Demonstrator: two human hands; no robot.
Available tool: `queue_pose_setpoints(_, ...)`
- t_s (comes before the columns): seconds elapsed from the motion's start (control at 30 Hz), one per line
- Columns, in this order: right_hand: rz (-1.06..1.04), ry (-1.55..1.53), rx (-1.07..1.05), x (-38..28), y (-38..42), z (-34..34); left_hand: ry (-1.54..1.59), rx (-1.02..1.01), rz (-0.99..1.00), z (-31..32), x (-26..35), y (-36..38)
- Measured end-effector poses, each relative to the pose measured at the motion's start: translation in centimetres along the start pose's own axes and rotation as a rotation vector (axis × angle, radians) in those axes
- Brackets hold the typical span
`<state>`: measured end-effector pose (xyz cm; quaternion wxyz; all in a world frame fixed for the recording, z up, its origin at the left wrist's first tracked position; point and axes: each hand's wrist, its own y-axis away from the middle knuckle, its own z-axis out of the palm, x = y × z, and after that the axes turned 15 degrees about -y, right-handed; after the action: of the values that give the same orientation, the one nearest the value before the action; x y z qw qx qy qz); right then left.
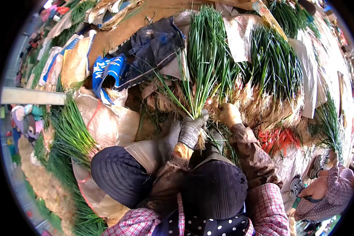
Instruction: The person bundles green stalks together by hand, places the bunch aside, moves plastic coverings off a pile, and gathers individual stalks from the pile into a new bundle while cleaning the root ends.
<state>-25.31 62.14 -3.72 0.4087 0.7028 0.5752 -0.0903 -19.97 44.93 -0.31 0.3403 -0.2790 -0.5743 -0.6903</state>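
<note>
Right of the dark sack [155, 49], green stalks [195, 92] run forward from the left hand [192, 128], closed round their root end; farther from the sack, the right hand [229, 115] curls beside rooted bunches [259, 104], its grip unclear.

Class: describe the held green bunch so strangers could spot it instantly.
Start at the dark striped knees. Above and between, a grey-covered left hand grips a bunch of slim green stalks. Unlike the heaped green stalks beyond, it fans from a fist.
</note>
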Motion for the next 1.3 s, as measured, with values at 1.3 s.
queue_pose_setpoints(1.3,-0.063,-1.15,0.405,0.6,6.5,1.8,0.319,-0.355,-0.158,3.7,-0.8,2.1)
